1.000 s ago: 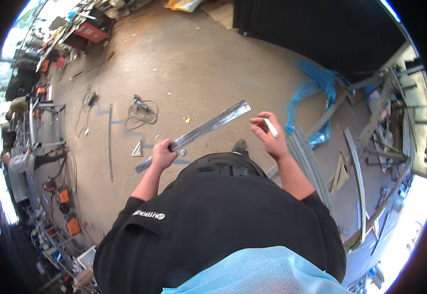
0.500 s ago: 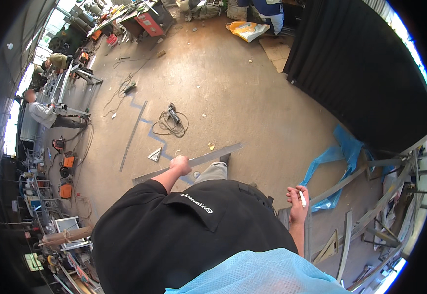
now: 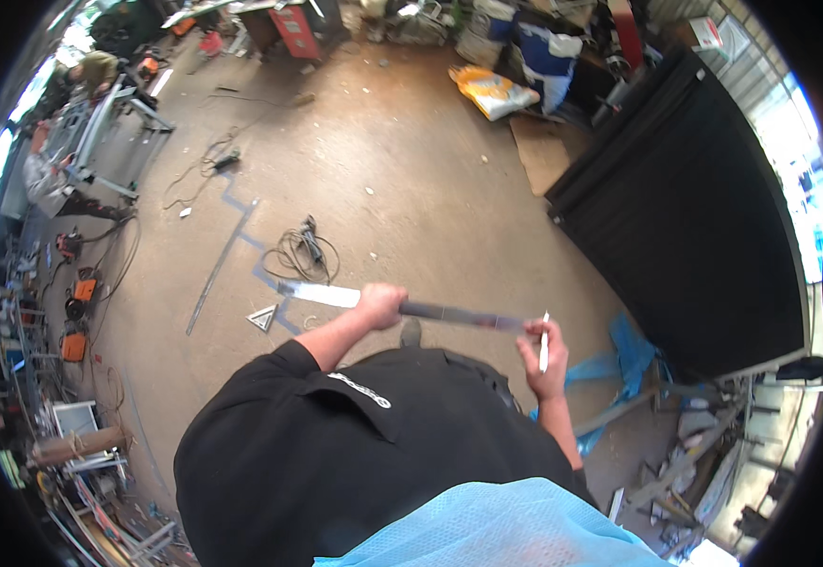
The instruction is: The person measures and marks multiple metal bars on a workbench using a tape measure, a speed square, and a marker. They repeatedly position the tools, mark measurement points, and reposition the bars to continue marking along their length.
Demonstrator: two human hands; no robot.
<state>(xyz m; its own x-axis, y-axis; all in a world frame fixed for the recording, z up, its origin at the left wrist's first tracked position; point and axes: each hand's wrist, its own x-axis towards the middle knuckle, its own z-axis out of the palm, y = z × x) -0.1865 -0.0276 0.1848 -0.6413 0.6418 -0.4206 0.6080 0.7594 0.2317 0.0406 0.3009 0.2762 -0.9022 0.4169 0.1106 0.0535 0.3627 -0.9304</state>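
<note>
Workshop concrete floor (image 3: 411, 170), tan and scuffed, fills the view under a person standing in a black shirt with a pale blue mesh cloth at the lower edge.

Closest in, the right hand (image 3: 546, 364) sits at about four o'clock from the picture's middle, fingers pinched around a thin white marker stick (image 3: 545, 342) held nearly upright, while its fingertips touch the end of a long flat grey metal strip (image 3: 402, 305). The left hand (image 3: 380, 305), just above centre, is closed in a fist around the strip's middle, so the strip is carried level in front of the body, running from nine o'clock to three o'clock, its left end bright in the light. The toe of a dark shoe (image 3: 412, 332) shows just below it.

Past the hands, at ten o'clock, a small metal triangle (image 3: 262, 317) lies on the floor beside blue tape lines, with a coiled black cable (image 3: 306, 253) near it and a thin metal bar (image 3: 221, 268) farther left. At four o'clock, blue plastic sheeting (image 3: 627, 352) lies among loose metal profiles. At two o'clock stands a large black panel (image 3: 695, 227). At twelve o'clock, well away, a yellow bag (image 3: 493, 93) rests on the floor. At ten o'clock far off stands a grey metal frame table (image 3: 109, 123).
</note>
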